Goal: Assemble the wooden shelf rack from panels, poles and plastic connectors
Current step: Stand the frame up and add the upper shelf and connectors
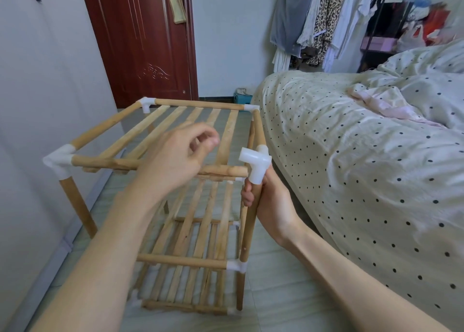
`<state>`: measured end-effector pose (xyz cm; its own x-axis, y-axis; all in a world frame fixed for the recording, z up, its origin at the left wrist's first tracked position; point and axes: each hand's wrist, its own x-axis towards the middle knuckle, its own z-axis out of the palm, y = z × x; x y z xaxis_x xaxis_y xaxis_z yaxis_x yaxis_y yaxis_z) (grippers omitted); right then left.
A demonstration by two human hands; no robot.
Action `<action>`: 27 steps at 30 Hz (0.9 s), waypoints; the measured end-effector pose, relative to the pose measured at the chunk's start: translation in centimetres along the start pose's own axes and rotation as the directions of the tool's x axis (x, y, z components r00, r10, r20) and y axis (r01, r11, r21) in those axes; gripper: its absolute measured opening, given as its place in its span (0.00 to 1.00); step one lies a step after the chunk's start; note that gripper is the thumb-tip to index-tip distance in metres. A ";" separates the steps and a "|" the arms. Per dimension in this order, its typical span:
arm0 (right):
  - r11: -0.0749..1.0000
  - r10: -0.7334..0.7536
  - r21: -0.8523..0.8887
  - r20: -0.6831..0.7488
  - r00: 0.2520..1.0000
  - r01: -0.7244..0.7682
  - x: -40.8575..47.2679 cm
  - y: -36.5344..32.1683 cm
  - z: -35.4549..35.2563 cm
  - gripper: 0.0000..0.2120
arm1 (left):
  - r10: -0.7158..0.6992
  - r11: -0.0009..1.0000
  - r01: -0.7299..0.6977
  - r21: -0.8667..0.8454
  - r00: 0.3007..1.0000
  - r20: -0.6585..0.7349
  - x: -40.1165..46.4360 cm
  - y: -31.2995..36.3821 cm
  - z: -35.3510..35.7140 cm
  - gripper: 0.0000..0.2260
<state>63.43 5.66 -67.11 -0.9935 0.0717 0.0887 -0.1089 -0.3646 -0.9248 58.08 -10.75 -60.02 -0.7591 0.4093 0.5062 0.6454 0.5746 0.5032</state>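
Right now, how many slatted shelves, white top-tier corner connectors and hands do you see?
Shelves: 3 (top, middle, bottom)
Connectors: 4 ()
Hands: 2 (left free, right gripping a pole)
Total: 9

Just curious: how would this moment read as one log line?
right hand: grips front pole | connector: on pole, top rail unseated | left hand: above rail, holding nothing
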 end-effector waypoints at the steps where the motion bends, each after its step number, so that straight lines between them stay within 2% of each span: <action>1: 1.000 -0.002 -0.004 0.003 1.000 0.002 0.0 0.0 0.0 0.21 | 0.019 1.000 -0.019 0.000 0.998 0.054 -0.1 0.2 0.2 0.11; 4: 1.000 -0.012 -0.003 0.024 1.000 0.012 0.0 0.0 0.4 0.20 | 0.066 0.997 -0.058 -0.049 0.981 0.180 -0.6 0.9 2.0 0.15; 8: 0.999 0.002 -0.032 0.029 1.000 -0.001 0.0 0.0 0.5 0.27 | 0.093 0.984 -0.078 -0.158 0.992 0.089 -0.6 0.7 3.3 0.11; 14: 1.000 0.007 0.015 0.041 0.999 -0.008 -0.1 -0.1 0.5 0.23 | 0.060 0.991 -0.057 -0.123 0.998 0.025 -0.5 1.3 4.6 0.10; 21: 0.996 0.020 0.082 0.034 0.999 -0.022 0.0 -0.5 0.0 0.18 | 0.060 0.994 -0.054 -0.095 0.996 0.062 -0.7 0.9 4.3 0.09; 24: 0.996 0.006 0.088 0.038 0.999 -0.010 0.0 -0.3 -0.1 0.23 | 0.055 0.996 -0.049 -0.077 0.995 0.080 -0.9 0.9 4.3 0.07; 27: 1.000 0.000 0.008 0.023 1.000 0.000 -0.1 -0.4 -0.4 0.29 | 0.074 0.994 -0.067 -0.085 0.993 0.086 -0.9 0.9 4.1 0.06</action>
<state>63.55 6.15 -66.89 -0.9939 0.0502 0.0977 -0.1094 -0.3723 -0.9217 59.02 -7.73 -62.88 -0.7134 0.5107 0.4799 0.6998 0.4835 0.5258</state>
